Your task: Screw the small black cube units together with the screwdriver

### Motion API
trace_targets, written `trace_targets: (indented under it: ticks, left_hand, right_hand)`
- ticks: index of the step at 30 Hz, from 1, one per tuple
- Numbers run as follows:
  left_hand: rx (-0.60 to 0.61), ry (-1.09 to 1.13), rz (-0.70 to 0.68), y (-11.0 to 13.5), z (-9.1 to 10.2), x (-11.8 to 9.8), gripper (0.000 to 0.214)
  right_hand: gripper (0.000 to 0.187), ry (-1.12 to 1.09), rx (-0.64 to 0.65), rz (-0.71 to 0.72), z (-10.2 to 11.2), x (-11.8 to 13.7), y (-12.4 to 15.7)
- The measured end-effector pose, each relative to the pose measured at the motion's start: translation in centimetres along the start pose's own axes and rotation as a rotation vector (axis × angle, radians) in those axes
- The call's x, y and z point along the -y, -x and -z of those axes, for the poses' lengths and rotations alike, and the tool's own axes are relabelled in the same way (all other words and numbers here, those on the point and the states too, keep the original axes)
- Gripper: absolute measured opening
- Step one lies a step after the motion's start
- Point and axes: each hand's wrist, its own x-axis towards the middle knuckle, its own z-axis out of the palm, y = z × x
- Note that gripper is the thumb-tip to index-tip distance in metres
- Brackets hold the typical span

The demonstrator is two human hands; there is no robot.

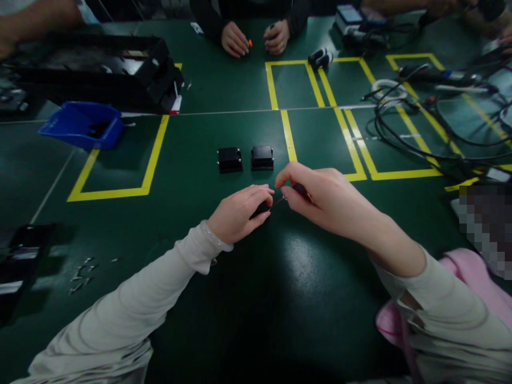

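Black box (260, 209) in the left hand (240, 210), screwdriver (301, 190) in the right hand (322, 193).

Head view: left fingers curl around the box at the desk's (192, 154) middle — long axis mostly hidden. The right hand, pinched on the tool, slants it leftward to the box's right end — contact unclear. Two similar boxes (262, 158) sit just beyond.

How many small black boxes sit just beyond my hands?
2: one small black rectangular box at left, a similar one at right. Your left hand holds another black object, mostly hidden.
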Motion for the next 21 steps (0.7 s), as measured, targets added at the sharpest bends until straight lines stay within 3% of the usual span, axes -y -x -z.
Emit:
trace_targets:
  ticks: [21]
  left_hand:
    - [0.121,-0.151,-0.005,-0.54,-0.04,-0.5,0.013]
  right_hand:
    - [0.015,0.015,-0.025,0.047,0.37,0.23,0.13]
